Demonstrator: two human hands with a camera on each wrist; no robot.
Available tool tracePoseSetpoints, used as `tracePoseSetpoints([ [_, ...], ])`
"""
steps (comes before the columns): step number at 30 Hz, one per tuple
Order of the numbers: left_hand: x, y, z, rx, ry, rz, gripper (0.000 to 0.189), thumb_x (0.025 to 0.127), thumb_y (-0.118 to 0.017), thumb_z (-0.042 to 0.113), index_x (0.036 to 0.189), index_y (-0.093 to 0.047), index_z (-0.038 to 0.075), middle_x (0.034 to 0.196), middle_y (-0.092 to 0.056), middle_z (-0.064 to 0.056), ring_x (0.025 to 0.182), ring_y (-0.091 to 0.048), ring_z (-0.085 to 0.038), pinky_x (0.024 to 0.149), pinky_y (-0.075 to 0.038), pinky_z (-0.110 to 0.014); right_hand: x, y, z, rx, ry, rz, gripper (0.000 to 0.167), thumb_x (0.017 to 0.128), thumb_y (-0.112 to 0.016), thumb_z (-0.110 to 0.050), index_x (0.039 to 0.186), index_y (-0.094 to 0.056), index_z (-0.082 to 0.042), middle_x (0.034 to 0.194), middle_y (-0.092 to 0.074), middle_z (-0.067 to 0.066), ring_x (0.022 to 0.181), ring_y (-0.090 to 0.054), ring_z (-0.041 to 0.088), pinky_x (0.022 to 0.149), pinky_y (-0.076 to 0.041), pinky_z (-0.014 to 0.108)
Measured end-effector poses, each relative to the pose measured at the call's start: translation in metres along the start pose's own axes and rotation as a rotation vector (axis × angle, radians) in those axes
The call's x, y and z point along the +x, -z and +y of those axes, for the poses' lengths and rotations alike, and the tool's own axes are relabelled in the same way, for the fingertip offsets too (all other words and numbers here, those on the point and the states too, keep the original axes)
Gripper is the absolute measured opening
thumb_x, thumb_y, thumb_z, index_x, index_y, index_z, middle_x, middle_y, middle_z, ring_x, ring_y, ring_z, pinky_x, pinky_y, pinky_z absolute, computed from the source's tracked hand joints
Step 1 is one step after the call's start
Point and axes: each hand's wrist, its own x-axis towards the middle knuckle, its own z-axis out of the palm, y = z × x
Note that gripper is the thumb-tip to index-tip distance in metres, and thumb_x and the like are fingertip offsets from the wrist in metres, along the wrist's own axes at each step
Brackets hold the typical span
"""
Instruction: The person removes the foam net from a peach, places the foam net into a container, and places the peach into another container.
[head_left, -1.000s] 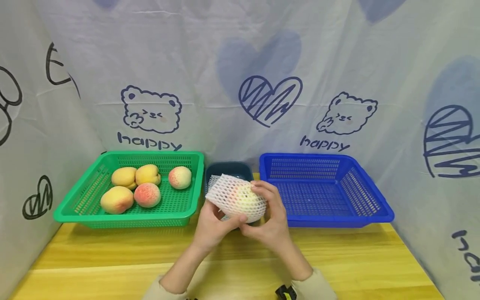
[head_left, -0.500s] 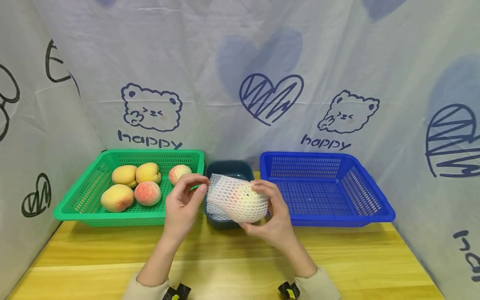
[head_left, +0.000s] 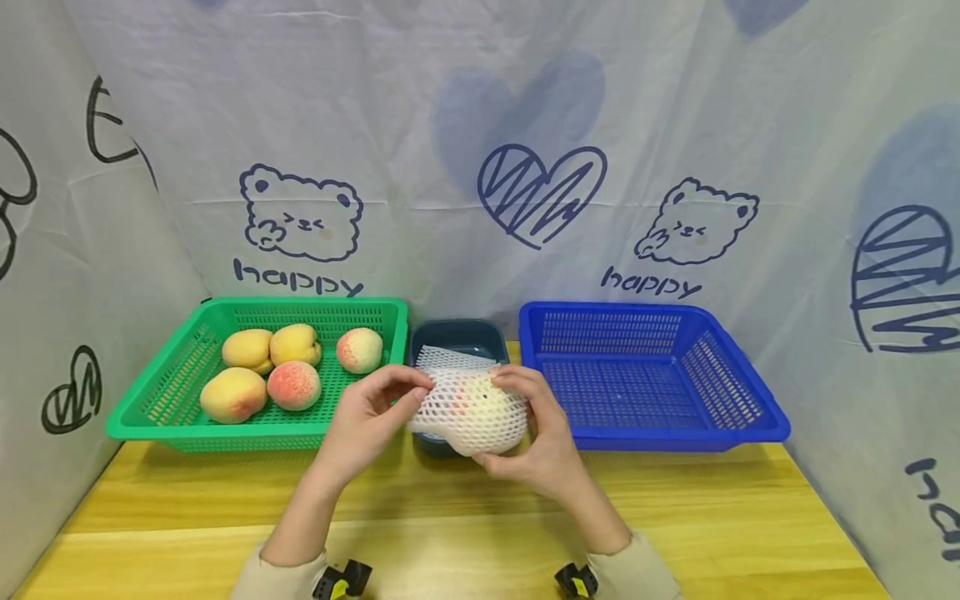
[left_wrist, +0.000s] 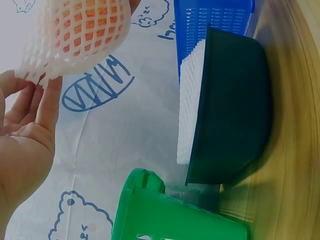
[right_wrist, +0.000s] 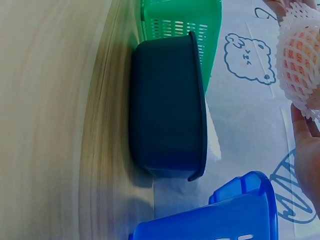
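Note:
A peach [head_left: 487,398] sits inside a white foam net sleeve [head_left: 442,408], held above a dark teal bin [head_left: 461,331]. The right hand [head_left: 546,442] grips the netted peach from the right, fingers on top and thumb underneath. At the sleeve's loose left end, the left hand [head_left: 366,423] pinches the net between thumb and fingers. The left wrist view has the left hand [left_wrist: 30,130] with its fingertips on the net's gathered edge. More flat foam nets [head_left: 453,357] lie in the bin, partly hidden by the sleeve and hands.
A green basket [head_left: 240,434] on the left holds several peaches [head_left: 294,386], some yellow and some pink. To the right stands a blue basket [head_left: 615,379]. Both rest on a wooden table [head_left: 480,533] before a printed cloth backdrop [head_left: 420,125].
The left hand came off the peach, moved left, then came back to pinch the sleeve's left end. The netted peach has tilted and dropped slightly; the right hand keeps its grip.

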Motion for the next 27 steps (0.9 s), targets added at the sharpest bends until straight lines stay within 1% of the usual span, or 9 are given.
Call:
tracePoseSetpoints([
  [2,-0.0004,0.0007,0.0004,0.019,0.042,-0.027,0.011,0.099,-0.065,-0.003,0.109,-0.071,-0.005,0.114,-0.071,-0.011,0.100,-0.067,-0.011,0.082,-0.056,-0.021,0.0002,-0.0001,0.0001,-0.004,0.001,0.000,0.083,0.059,-0.090,0.006,0.134,-0.055,0.002,0.139,-0.050,0.022,0.134,-0.049,0.030,0.113,-0.044,0.034],
  [4,-0.0011,0.0013,0.0009,0.035,0.070,-0.053,0.012,0.098,-0.067,-0.003,0.109,-0.072,-0.003,0.118,-0.071,-0.016,0.105,-0.068,-0.012,0.085,-0.056,-0.023,0.0003,-0.0002,0.0000,-0.009,-0.001,0.001,0.083,0.059,-0.091,0.005,0.134,-0.055,0.001,0.139,-0.051,0.022,0.134,-0.049,0.030,0.113,-0.044,0.034],
  [6,-0.0013,0.0016,0.0004,0.046,0.095,-0.073,0.013,0.097,-0.069,-0.004,0.109,-0.072,-0.002,0.121,-0.070,-0.019,0.109,-0.067,-0.014,0.087,-0.057,-0.024,0.0007,-0.0003,-0.0001,-0.013,0.000,0.002,0.083,0.059,-0.091,0.005,0.134,-0.055,0.001,0.139,-0.051,0.022,0.134,-0.049,0.031,0.113,-0.044,0.034],
  [8,-0.0010,0.0015,-0.0003,0.066,0.117,-0.089,0.016,0.095,-0.070,-0.006,0.110,-0.073,-0.001,0.121,-0.070,-0.019,0.111,-0.067,-0.016,0.089,-0.058,-0.026,0.0010,-0.0005,-0.0004,-0.016,-0.001,0.002,0.083,0.060,-0.091,0.004,0.134,-0.055,0.000,0.139,-0.051,0.022,0.134,-0.049,0.031,0.114,-0.044,0.035],
  [11,0.0006,0.0011,-0.0026,0.119,0.156,-0.109,0.021,0.093,-0.070,-0.008,0.113,-0.074,-0.001,0.119,-0.071,-0.018,0.109,-0.069,-0.021,0.090,-0.058,-0.029,0.0015,-0.0008,-0.0011,-0.015,-0.004,-0.002,0.083,0.060,-0.091,0.004,0.135,-0.055,0.000,0.140,-0.051,0.022,0.134,-0.049,0.030,0.114,-0.044,0.035],
  [13,0.0008,0.0015,-0.0032,0.158,0.181,-0.123,0.025,0.093,-0.069,-0.010,0.116,-0.073,-0.003,0.118,-0.072,-0.017,0.110,-0.070,-0.025,0.091,-0.058,-0.031,0.0016,-0.0010,-0.0013,-0.015,-0.006,-0.003,0.083,0.060,-0.090,0.004,0.135,-0.055,0.000,0.140,-0.051,0.022,0.134,-0.049,0.030,0.113,-0.044,0.035],
  [15,0.0008,0.0025,-0.0037,0.172,0.211,-0.146,0.029,0.093,-0.068,-0.009,0.121,-0.071,-0.005,0.119,-0.072,-0.018,0.111,-0.070,-0.029,0.092,-0.058,-0.031,0.0015,-0.0011,-0.0014,-0.015,-0.008,-0.003,0.083,0.060,-0.090,0.004,0.135,-0.055,0.001,0.140,-0.050,0.023,0.134,-0.049,0.030,0.113,-0.045,0.035],
  [19,-0.0001,0.0053,-0.0032,0.141,0.265,-0.198,0.036,0.094,-0.070,-0.005,0.130,-0.066,-0.005,0.123,-0.071,-0.019,0.116,-0.069,-0.031,0.092,-0.057,-0.029,0.0011,-0.0013,-0.0021,-0.012,-0.026,0.003,0.082,0.060,-0.090,0.004,0.135,-0.056,0.000,0.140,-0.051,0.023,0.133,-0.050,0.029,0.113,-0.045,0.035],
  [27,0.0003,0.0033,-0.0025,0.049,0.295,-0.253,0.049,0.091,-0.079,0.006,0.136,-0.060,-0.001,0.127,-0.067,-0.017,0.116,-0.066,-0.028,0.095,-0.056,-0.030,-0.0002,-0.0039,0.0003,-0.045,-0.030,-0.016,0.082,0.062,-0.091,0.000,0.136,-0.057,-0.003,0.140,-0.053,0.019,0.134,-0.051,0.029,0.114,-0.043,0.036],
])
